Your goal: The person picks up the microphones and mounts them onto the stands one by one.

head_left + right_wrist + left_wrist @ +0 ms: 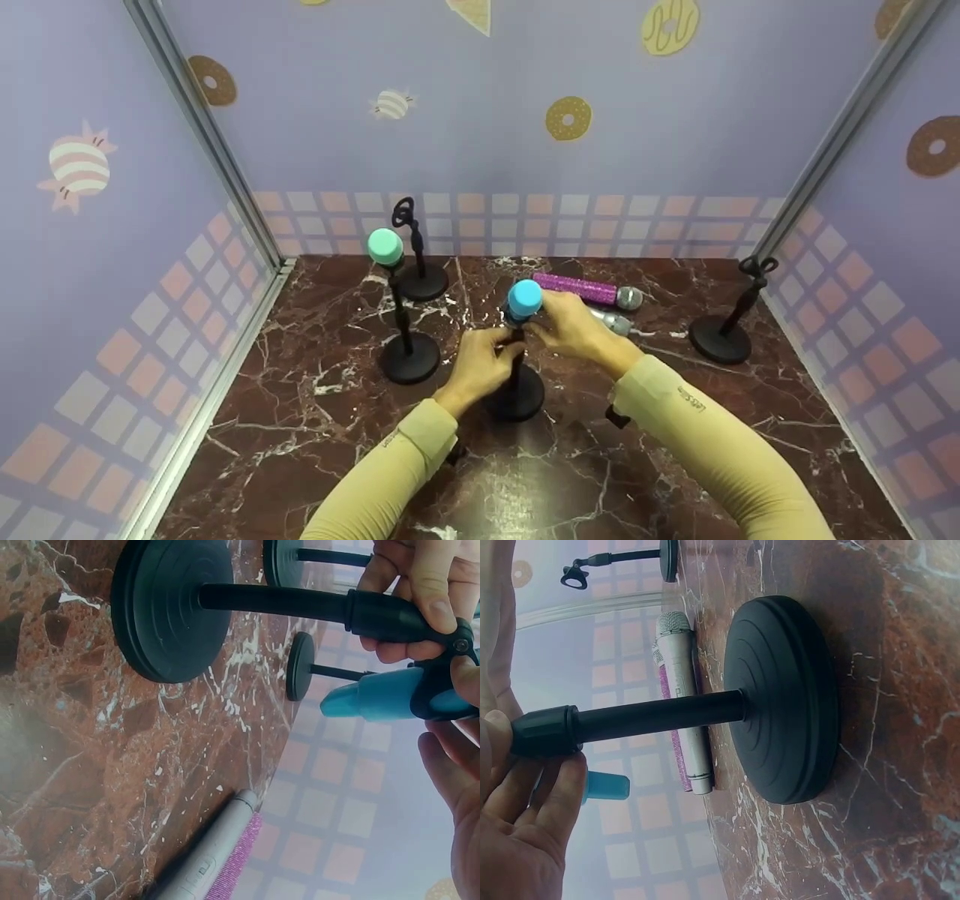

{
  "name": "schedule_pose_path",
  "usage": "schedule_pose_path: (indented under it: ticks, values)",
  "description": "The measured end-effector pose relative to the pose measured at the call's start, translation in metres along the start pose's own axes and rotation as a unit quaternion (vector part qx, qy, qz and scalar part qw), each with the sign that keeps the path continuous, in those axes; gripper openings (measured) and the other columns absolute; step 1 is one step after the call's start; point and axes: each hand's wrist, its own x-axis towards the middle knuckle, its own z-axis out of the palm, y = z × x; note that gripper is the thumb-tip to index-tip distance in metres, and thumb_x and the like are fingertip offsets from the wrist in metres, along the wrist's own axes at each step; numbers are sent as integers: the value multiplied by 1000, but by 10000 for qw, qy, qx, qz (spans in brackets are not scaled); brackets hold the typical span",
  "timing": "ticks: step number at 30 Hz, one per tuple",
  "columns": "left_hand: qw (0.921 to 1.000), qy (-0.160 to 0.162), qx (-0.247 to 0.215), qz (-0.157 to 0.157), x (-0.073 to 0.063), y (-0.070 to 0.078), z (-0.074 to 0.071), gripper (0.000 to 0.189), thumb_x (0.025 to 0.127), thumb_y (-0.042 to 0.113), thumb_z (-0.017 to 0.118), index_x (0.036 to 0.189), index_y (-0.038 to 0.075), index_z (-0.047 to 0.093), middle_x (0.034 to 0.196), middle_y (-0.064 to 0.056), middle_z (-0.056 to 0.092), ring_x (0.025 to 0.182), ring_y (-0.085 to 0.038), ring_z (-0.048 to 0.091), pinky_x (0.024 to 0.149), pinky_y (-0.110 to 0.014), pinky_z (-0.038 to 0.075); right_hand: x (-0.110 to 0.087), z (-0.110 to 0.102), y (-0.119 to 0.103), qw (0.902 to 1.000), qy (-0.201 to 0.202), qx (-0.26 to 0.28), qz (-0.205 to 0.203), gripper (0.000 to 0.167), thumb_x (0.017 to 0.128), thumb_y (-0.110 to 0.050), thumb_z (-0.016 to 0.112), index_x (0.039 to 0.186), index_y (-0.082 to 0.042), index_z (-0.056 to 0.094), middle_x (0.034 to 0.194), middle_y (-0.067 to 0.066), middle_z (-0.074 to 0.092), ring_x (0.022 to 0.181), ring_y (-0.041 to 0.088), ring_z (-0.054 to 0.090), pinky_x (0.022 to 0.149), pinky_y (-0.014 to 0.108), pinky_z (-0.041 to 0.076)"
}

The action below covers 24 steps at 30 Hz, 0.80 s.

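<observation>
Leaning in over the dark red marbled tabletop point(300, 450), the person has both hands busy at one black stand point(784, 701), whose round base sits flat near the middle of it. The left hand point(480, 364) is clamped on the collar at the top of the stem, thumb and fingers pinching it from either side. Up at the stand's clip point(429, 694) is the blue microphone point(525, 298), ringed by the black holder, its rounded blue head uppermost and its narrow tail pointing down beside the stem. The right hand point(574, 326) closes on the microphone at that clip, thumb on one side and fingers on the other. To the left I see a second stand point(410, 358) with a mint-green microphone point(385, 247) at its top, and behind it a third stand point(424, 282) with a bare looped clip. Another bare stand point(720, 339) is well apart on the right, near the side wall. Beyond the right hand lie a glittery purple microphone point(581, 289) and a silver microphone point(686, 697), side by side; from above, the right hand hides part of the silver one.
</observation>
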Motion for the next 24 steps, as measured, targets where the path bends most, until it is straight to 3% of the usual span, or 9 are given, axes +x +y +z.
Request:
schedule_pose_path:
  ticks: [14,20,24]
  values:
    - [9996,-206,-123,-128,-4,0,0,12,96,10,80,105,5,86,102,-10,89,95,-27,87,87,-44,71,-13,7,2,9993,317,-192,12,38,97,-5,80,133,-4,69,130,16,81,123,39,79,113,52,63]
    - [9992,-306,-194,-155,-8,-2,1,18,95,7,79,112,3,85,106,-13,88,95,-28,88,88,-41,71,-26,12,2,9985,414,-290,228,48,98,-12,82,143,-7,68,143,15,78,130,39,77,118,53,60]
    - [9992,-316,-153,-192,-10,-2,2,19,95,8,79,113,2,85,105,-14,88,96,-28,88,88,-43,71,-38,19,1,9968,476,-474,435,53,97,-15,84,146,-4,69,142,18,78,127,39,78,115,54,61]
